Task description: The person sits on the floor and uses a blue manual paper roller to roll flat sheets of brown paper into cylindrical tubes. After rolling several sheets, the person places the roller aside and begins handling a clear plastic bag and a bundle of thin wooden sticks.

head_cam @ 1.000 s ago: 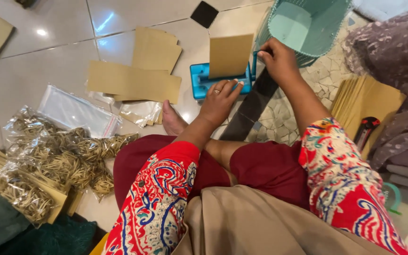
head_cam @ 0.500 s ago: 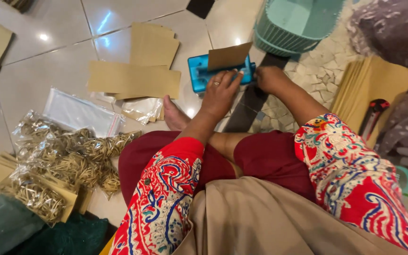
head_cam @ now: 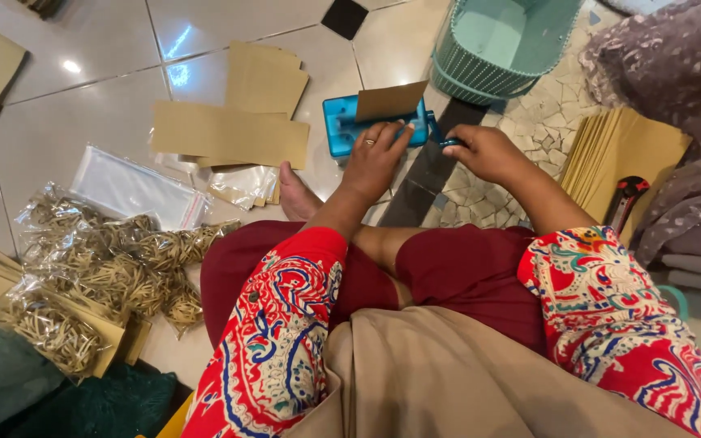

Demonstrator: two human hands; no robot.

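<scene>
The flat blue plastic box tool sits on the white tile floor, and the small brown card piece on it could slide crooked if the left hand, fingers spread flat on top, lets go while the right hand curls round the blue handle.

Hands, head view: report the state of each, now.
Left hand: open, palm flat on the blue device, beside the brown card in it.
Right hand: closed on the device's handle.
</scene>
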